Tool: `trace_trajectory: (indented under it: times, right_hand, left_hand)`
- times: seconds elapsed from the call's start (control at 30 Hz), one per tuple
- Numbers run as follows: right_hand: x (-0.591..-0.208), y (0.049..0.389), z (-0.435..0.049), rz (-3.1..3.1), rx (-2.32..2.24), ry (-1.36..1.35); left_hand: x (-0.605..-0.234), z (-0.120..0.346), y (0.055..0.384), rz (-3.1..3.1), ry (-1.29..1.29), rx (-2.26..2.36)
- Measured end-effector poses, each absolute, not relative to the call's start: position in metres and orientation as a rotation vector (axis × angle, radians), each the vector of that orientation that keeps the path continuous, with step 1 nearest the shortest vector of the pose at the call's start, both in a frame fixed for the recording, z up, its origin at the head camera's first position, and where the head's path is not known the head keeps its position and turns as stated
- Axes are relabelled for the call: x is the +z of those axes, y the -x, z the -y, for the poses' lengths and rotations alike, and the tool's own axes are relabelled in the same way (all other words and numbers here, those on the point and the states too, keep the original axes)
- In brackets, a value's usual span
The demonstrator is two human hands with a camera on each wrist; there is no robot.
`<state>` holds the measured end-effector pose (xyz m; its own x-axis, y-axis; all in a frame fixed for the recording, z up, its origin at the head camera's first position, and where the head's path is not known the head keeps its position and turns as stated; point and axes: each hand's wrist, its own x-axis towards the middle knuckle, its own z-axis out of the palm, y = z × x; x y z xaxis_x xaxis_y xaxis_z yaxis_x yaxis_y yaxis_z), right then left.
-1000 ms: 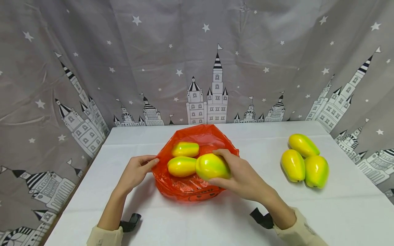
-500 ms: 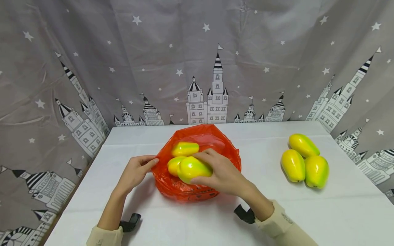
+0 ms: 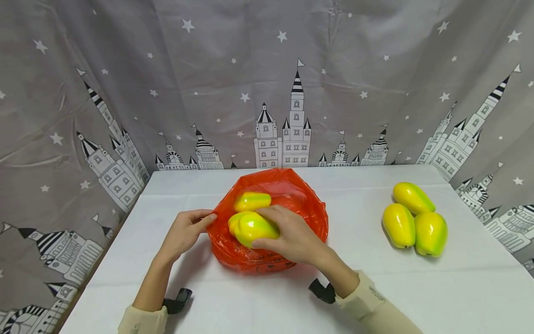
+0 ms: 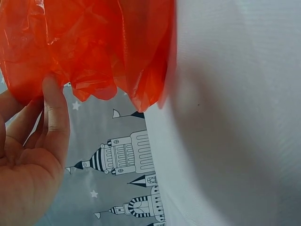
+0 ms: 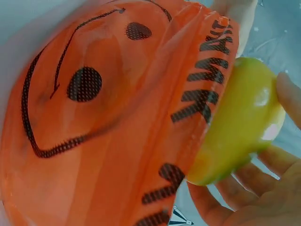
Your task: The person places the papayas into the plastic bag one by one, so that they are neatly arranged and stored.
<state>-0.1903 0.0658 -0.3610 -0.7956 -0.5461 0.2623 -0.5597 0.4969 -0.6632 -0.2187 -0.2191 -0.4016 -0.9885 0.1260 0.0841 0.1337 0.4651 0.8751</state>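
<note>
A red plastic bag (image 3: 304, 199) stands open-mouthed mid-table, its printed smiley face visible in the right wrist view. With thumb and fingers my left hand (image 3: 183, 234) pinches the bag's left rim; the left wrist view shows the thin film (image 4: 89, 42) between the fingertips. My right hand (image 3: 292, 236) grips a shiny yellow-green mango (image 3: 255, 229) over the bag's opening. In the right wrist view, that mango (image 5: 247, 117) pokes past the bag's edge. Inside lies one mango (image 3: 252, 201) at the back; another (image 3: 232, 223) is mostly hidden behind the held one.
Three more mangoes sit grouped at the table's right: a rear one (image 3: 413, 197), a left one (image 3: 398, 225) and a front one (image 3: 431, 234). White cloth covers the table (image 3: 367, 185). A grey curtain (image 3: 208, 69) with castles and stars hangs behind.
My right hand has carried its mango leftward, deeper over the bag's opening, covering much of the front mango inside. The left hand keeps its place on the rim.
</note>
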Motion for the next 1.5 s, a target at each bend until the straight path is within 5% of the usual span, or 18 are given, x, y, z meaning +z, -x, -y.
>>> trace_trajectory:
  times: [1.5]
  right_hand:
    - [-0.398,0.2,-0.035,2.928,1.02,-0.934]
  left_hand:
    - [-0.401,0.218,0.22,2.697,0.224,-1.573]
